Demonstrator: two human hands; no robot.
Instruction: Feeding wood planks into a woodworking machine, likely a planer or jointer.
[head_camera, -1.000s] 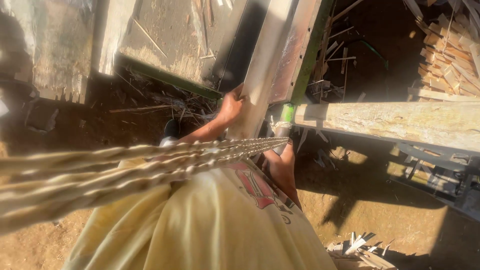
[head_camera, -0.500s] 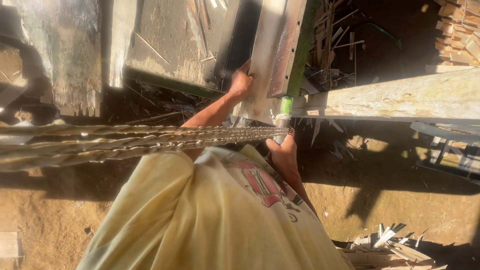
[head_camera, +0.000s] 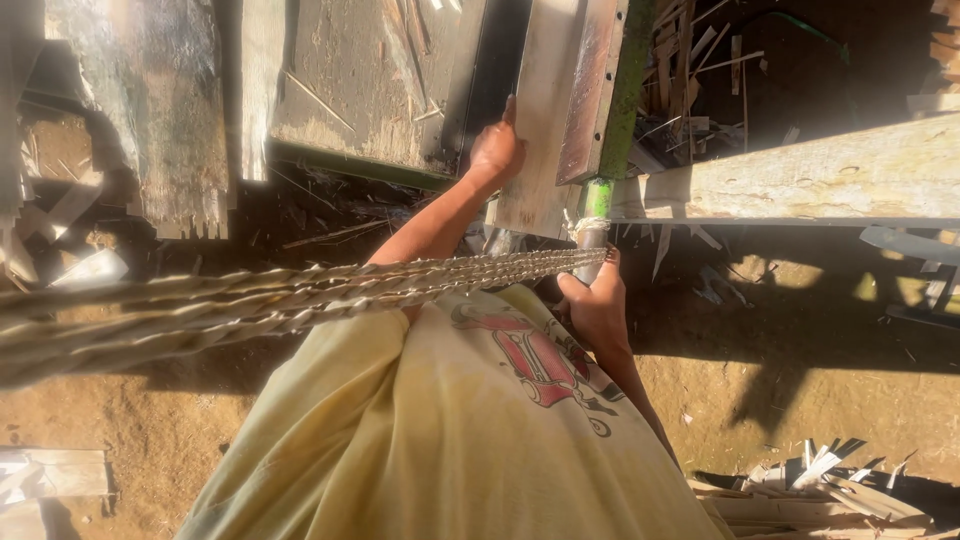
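**Both hands at the machine mouth, strips stretched across your chest**

Your left hand is reached well forward, arm nearly straight, with the palm laid flat against the pale metal plate of the machine. The fingers lie together and point up along the plate; they press on it rather than wrap anything.

Your right hand sits lower and closer to your body, wrist bent, just below the green post. Its fingers are curled upward around the near end of the bundle of twisted strips, where the bundle meets the post. The thumb side is hidden, so you cannot tell how tightly the hand closes.

The bundle runs from the post leftward across your yellow shirt and out past the left edge of the view, fanning into separate strands as it goes. It passes over your left forearm.

A weathered wooden beam extends right from the post. Behind the plate stands a grey board. Split wood scraps lie on the dirt ground at lower right.
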